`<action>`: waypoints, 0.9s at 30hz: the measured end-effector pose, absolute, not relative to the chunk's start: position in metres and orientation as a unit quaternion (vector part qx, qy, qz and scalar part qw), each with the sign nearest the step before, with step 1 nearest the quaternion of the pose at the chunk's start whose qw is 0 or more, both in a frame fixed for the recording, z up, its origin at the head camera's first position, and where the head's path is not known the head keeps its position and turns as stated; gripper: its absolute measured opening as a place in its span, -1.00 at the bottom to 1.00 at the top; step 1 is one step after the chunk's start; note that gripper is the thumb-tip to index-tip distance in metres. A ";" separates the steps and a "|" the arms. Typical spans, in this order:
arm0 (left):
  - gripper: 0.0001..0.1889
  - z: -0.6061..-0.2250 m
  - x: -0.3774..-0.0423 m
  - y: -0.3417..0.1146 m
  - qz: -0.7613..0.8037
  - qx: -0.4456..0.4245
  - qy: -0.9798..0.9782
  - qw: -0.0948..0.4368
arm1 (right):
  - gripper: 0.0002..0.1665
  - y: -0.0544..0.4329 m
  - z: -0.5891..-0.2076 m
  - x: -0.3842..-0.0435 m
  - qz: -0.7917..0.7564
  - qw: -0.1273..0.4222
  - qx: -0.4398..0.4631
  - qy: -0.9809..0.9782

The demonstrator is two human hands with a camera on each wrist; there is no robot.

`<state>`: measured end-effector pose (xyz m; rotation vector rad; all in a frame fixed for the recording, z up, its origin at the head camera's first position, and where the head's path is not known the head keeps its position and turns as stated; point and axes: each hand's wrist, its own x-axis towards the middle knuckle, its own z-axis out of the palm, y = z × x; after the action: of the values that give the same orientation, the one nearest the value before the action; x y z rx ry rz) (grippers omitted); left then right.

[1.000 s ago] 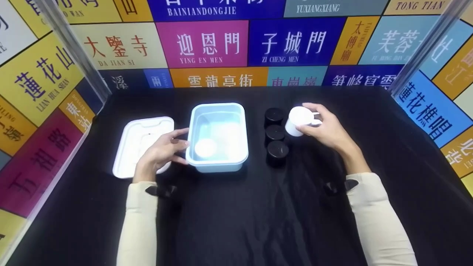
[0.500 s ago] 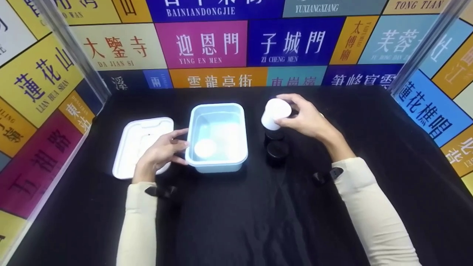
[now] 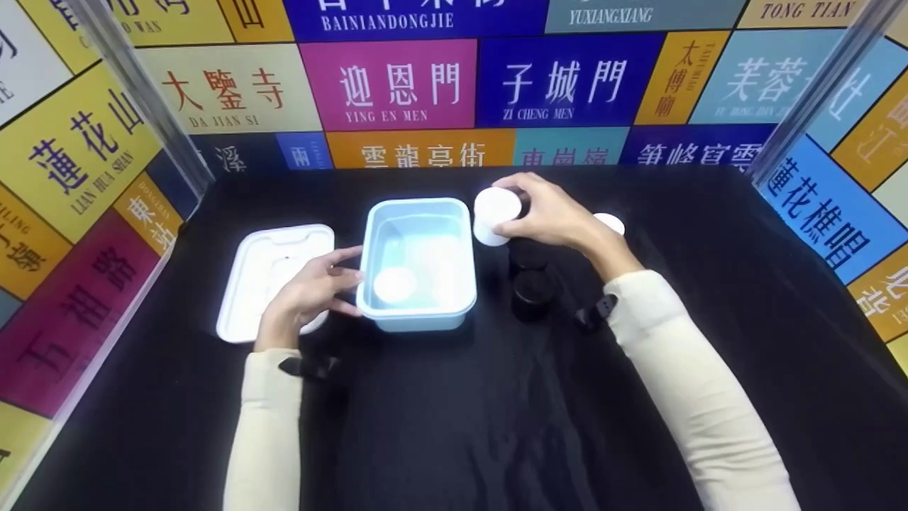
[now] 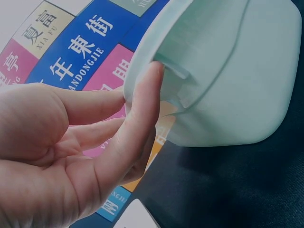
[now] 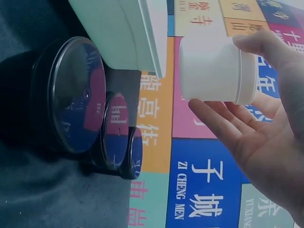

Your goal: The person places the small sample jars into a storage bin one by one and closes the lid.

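Note:
My right hand (image 3: 546, 213) grips a white lidded plastic jar (image 3: 495, 216) between thumb and fingers, raised beside the box's far right corner. In the right wrist view the jar (image 5: 211, 69) is clear of the table, its lid toward the palm. My left hand (image 3: 312, 291) holds the left rim of a pale blue-green plastic box (image 3: 425, 323), digits on both sides of the rim in the left wrist view. A bright white round shape (image 3: 395, 284) shows inside the box.
Right of the box, black lidded jars (image 3: 533, 287) stand in a row, the farther ones partly hidden by my right hand. Another white top (image 3: 610, 223) shows behind my right forearm. A white lid (image 3: 273, 262) lies at left, and sign-covered panels (image 3: 404, 81) enclose the black-clothed table.
The right hand has carried the white jar leftward, over the black jars, to the box's right side. A second white top has come into view behind the forearm. My left hand stays put.

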<state>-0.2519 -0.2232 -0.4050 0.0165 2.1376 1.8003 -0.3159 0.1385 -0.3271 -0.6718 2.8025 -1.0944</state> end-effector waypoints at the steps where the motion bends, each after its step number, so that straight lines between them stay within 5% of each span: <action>1: -0.34 -0.405 -0.252 -0.223 0.635 0.005 0.753 0.172 | -0.20 0.135 -0.327 -0.317 -0.353 0.033 -0.222 0.908; 27: -0.34 -0.404 -0.253 -0.224 0.635 0.002 0.752 0.179 | -0.20 0.041 -0.330 -0.328 -0.287 0.098 -0.254 0.918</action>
<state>-0.2527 -0.2240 -0.4039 0.0068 2.1258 1.7946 -0.3282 0.0410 -0.3299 -0.7530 2.7182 -0.8488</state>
